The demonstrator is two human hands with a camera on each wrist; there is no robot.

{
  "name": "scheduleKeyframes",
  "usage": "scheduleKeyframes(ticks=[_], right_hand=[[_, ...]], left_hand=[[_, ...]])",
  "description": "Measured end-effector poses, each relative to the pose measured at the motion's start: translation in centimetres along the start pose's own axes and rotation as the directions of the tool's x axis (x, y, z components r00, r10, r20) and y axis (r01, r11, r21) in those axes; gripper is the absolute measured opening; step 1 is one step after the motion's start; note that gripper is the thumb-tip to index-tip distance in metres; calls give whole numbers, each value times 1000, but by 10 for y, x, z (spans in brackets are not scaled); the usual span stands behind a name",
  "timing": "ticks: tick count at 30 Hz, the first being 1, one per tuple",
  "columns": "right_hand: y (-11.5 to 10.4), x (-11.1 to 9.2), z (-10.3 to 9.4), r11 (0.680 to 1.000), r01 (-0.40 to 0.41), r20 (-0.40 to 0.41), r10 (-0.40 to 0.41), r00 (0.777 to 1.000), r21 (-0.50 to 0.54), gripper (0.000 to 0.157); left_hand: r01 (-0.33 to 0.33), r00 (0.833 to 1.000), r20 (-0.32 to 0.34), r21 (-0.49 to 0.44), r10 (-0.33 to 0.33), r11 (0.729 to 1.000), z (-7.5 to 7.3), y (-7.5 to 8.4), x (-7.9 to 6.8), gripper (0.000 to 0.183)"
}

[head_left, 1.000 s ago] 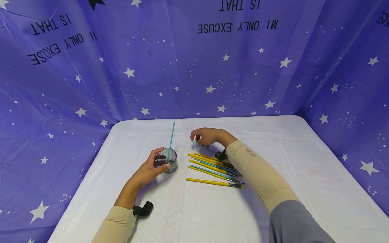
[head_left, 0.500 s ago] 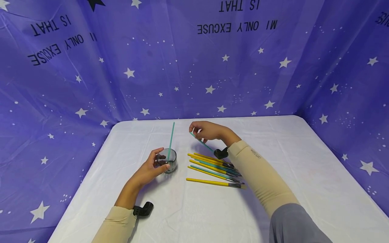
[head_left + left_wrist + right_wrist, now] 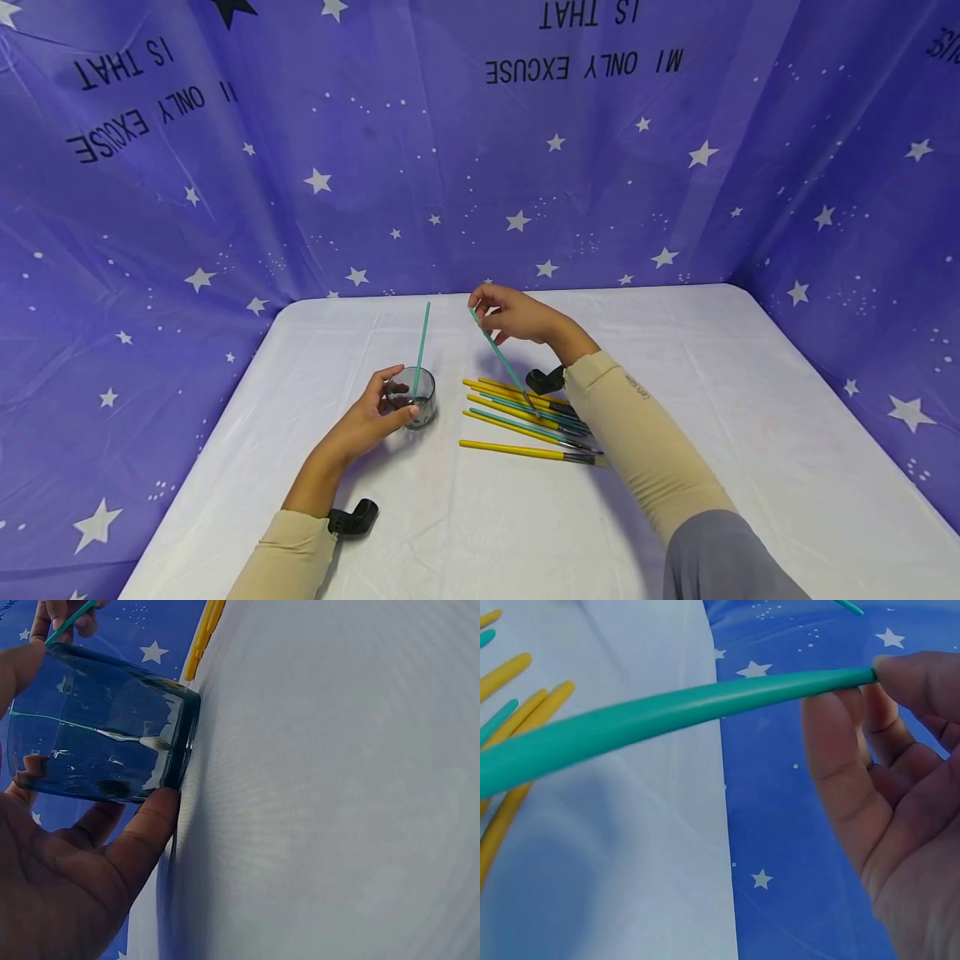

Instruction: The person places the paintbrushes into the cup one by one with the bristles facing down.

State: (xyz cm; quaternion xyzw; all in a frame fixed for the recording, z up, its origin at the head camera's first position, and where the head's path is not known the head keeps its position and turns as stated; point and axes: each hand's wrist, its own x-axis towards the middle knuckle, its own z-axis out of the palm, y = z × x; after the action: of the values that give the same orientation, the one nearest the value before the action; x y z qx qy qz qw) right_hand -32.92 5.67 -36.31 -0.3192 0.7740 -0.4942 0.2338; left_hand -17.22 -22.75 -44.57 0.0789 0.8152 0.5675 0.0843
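Pinching a green paintbrush (image 3: pixel 504 360) by the thin end of its handle, between thumb and finger of the right hand (image 3: pixel 513 315). Slanting down from that hand, back toward the person, bristles at the low end, over the other brushes. Too hard to tell whether touching them or just above.

Holding a small see-through glass (image 3: pixel 426 410) in the left hand (image 3: pixel 371 419), thumb on one side, fingers curled around the other. Upright on the white worktop (image 3: pixel 480 533), with a second green paintbrush (image 3: pixel 423 337) inside. Bristles down near the bottom, handle poking up high past the rim.

Below the right hand, in a loose bunch: yellow paintbrushes (image 3: pixel 502 407) and more green paintbrushes (image 3: pixel 504 419), handle ends toward the glass, bristles toward the right arm. Nearer the person, lying apart from the bunch: a lone yellow paintbrush (image 3: pixel 510 449).

On the arms, beige sleeves (image 3: pixel 637 442) and black wrist cameras (image 3: pixel 354 518). Behind it all, a purple curtain (image 3: pixel 465 242) with white stars and upside-down black words.
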Motion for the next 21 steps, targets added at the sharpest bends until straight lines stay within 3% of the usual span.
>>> scheduleKeyframes(ticks=[12,17,21], right_hand=[[0,1,3,984,111,-107,-96,990,137,19],[-5,4,5,965,170,-195,-131,972,199,21],[-11,6,7,951,213,-293,-143,946,223,25]], left_hand=[[-4,1000,2,-3,4,1000,0,-1,1,78],[-1,1000,-3,1,1,1000,0,-1,1,78],[-1,1000,-7,11,1,1000,0,0,1,77]])
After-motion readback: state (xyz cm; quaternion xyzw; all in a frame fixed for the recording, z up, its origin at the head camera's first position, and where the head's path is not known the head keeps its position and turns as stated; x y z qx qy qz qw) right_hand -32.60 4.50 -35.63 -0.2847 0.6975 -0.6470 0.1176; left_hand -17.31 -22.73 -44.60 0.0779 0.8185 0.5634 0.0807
